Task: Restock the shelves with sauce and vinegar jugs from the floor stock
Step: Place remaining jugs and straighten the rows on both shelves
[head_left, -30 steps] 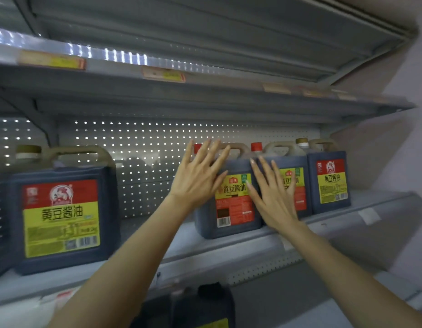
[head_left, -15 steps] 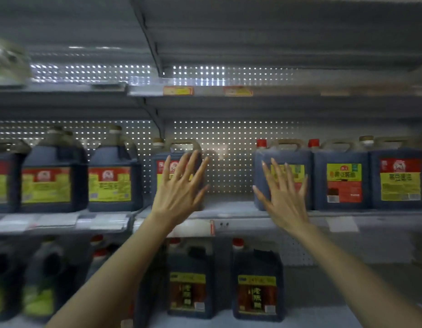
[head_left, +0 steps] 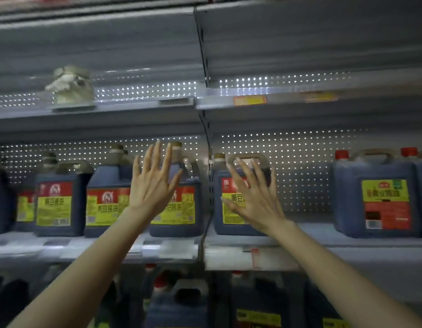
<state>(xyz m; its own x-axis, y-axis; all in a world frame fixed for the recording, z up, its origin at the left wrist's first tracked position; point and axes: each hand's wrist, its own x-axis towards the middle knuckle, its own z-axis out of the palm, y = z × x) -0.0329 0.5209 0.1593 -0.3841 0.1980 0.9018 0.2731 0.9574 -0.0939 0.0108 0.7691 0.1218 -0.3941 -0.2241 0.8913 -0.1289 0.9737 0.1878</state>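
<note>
Dark soy sauce jugs with red and yellow labels stand in a row on the middle shelf (head_left: pixel 318 235). My left hand (head_left: pixel 153 183) is raised with fingers spread in front of one jug (head_left: pixel 179 209). My right hand (head_left: pixel 252 197) is also spread flat, in front of the jug (head_left: pixel 231 204) just right of the shelf divider; whether either palm touches its jug is unclear. Both hands hold nothing. Another jug (head_left: pixel 378 197) with a red cap stands further right, with a gap between it and the jug behind my right hand.
More jugs (head_left: pixel 58 200) fill the shelf's left part. Several dark jugs (head_left: pixel 259 301) stand on the lower shelf. A pale bundle (head_left: pixel 70 86) sits on the upper shelf at left. The perforated back panel (head_left: pixel 300 176) shows through the gap.
The view has swung left along the shelf. Both hands stayed spread and raised, shifting from the red-capped jugs at right to the jugs around the divider.
</note>
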